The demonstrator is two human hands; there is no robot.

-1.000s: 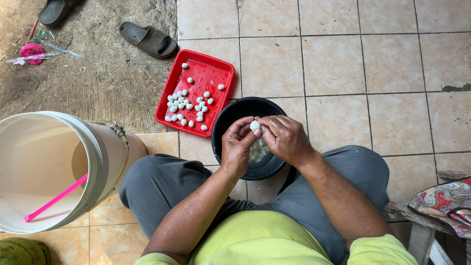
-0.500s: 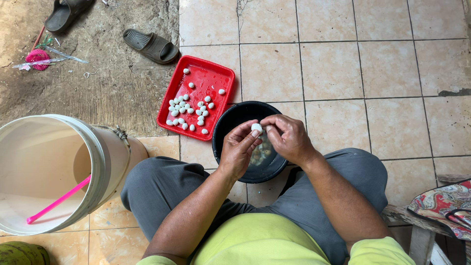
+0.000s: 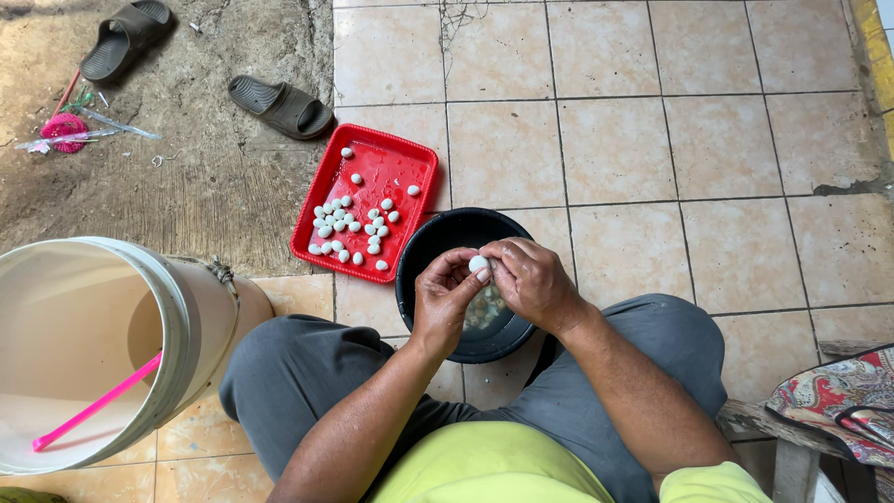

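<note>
Tiled floor meets bare dirt where a person sits, left hand [image 3: 447,298] and right hand [image 3: 531,279] pinched together on one small white egg [image 3: 479,265], held over a black bowl [image 3: 438,244] so scraps drop in. Peeled eggs lie on a red tray [image 3: 396,154] just beside it; a white bucket [image 3: 191,326] stands left.

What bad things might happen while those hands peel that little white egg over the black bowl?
The small white egg is pinched only by fingertips of the left hand and right hand, so it might slip into the black bowl. The red tray of peeled eggs sits on the floor beside bare dirt, so grit might get in.
</note>
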